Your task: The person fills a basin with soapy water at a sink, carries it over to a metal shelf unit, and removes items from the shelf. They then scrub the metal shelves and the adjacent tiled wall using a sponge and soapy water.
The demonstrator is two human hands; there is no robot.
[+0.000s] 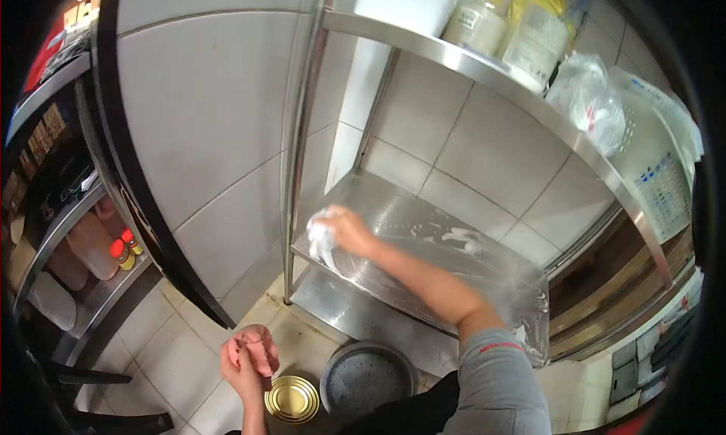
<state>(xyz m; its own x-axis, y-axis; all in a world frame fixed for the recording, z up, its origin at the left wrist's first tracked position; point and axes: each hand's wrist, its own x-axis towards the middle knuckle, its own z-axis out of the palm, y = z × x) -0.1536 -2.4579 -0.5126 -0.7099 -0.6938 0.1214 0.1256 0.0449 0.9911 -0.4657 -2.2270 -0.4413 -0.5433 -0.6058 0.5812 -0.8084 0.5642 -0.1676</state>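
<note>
My right hand point(349, 231) is closed on a white, foamy cloth point(321, 240) at the left front edge of a stainless steel shelf point(423, 280). White suds point(467, 240) streak the shelf's wet surface. Lower down, my left hand point(240, 371) grips a crumpled pink cloth point(260, 349), held away from the shelf above the floor. Just right of that hand, a round gold-coloured tin point(292, 399) stands beside a dark round pan point(368, 382).
The upper shelf point(454, 55) carries a white container point(404, 4), plastic tubs point(535, 45), a plastic bag point(591, 106) and a perforated basket point(656, 170). Its metal post point(295, 155) rises at the left. Further left, another rack holds red-capped bottles point(121, 255).
</note>
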